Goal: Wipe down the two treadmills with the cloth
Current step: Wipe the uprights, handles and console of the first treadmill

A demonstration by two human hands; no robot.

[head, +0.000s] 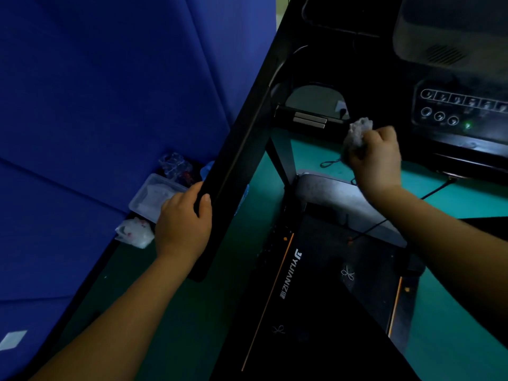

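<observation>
A black treadmill fills the right half of the view, its belt deck (324, 287) below me with orange side lines. My left hand (182, 224) grips the lower end of the black left handrail (239, 160). My right hand (376, 158) is closed around a crumpled grey-white cloth (357, 133), held in the air just left of the control console (461, 111) with its round buttons and green light. The cloth's lower part is hidden in my fist. A second treadmill is not visible.
A blue padded wall (110, 105) stands on the left. At its foot lie a clear plastic tray (154, 196), a white plastic bag (134, 232) and crumpled wrapping (176, 166). The floor (467, 193) is green, with a thin black cord (434, 192) across it.
</observation>
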